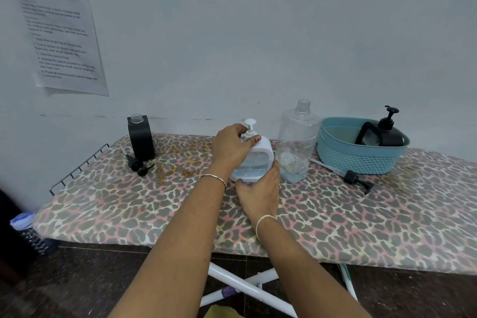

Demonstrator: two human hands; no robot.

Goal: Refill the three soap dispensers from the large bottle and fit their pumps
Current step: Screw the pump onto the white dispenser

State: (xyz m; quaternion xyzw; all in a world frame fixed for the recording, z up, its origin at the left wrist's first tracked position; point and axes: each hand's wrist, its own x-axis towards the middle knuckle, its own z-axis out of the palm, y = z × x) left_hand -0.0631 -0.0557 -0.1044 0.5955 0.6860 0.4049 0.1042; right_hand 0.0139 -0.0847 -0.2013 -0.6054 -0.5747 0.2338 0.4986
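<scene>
At the centre of the frame, the white dispenser [254,162] stood on the ironing board [361,214], held at both ends. The left hand [231,148] curled over its shoulder, thumb and fingers closed round the collar of the white pump [249,125], while the right hand [259,193] gripped its base from the near side. The step looked to be screwing this pump home. To do that well, the right hand needed to keep the body still and upright so the soap inside stayed level, and the left needed to turn the collar rather than the nozzle, starting square so the thread would not cross. The large bottle [296,147], uncapped and nearly empty, stood just beside the right hand, so a wide wrist movement risked tipping it. The black dispenser [141,138] at centre left still lacked its pump.
</scene>
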